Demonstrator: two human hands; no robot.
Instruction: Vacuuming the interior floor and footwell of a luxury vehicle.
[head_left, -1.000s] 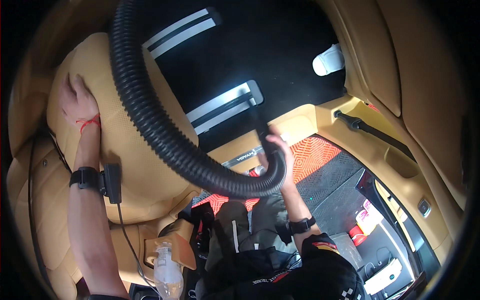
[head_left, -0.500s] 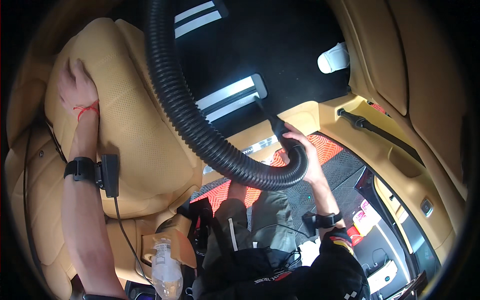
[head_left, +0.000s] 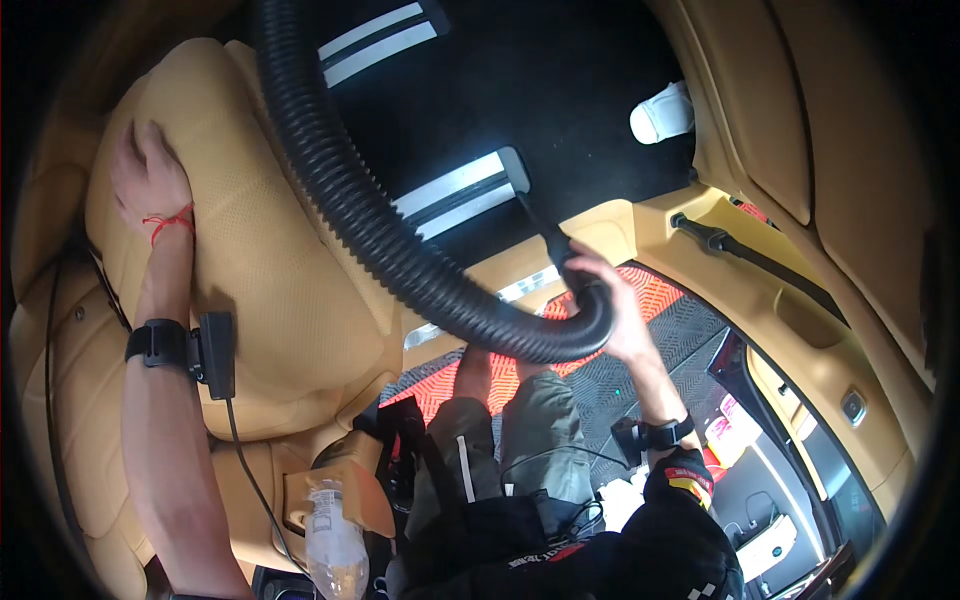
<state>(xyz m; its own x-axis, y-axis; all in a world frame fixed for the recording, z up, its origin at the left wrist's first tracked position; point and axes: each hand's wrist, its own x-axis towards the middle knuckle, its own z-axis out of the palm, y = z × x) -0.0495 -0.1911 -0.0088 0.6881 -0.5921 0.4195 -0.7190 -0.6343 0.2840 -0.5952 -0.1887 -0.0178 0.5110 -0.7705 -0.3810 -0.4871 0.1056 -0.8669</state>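
Note:
My left hand (head_left: 152, 180) lies flat with spread fingers on a tan perforated leather seat (head_left: 275, 250), a red string round its wrist. My right hand (head_left: 622, 305) is wrapped round the end of a vacuum cleaner hose (head_left: 345, 190), black and ribbed, which arches down from the top of the view. From this hand a narrow black nozzle (head_left: 548, 228) points up and left. Its tip is at the rounded end of a metal seat rail (head_left: 465, 190) set in black carpet (head_left: 590, 110); whether it touches cannot be made out.
Another rail (head_left: 385, 45) lies farther off. A white rounded object (head_left: 662, 113) rests at the carpet's right edge. A clear bottle (head_left: 335, 540) stands by the tan console near my left forearm. Below the tan door sill (head_left: 600, 225) is red and grey flooring (head_left: 655, 290).
The hose has swung somewhat left, and its lower bend sits slightly higher. The nozzle tip has shifted a little right along the rail's end. My left hand keeps its place on the seat.

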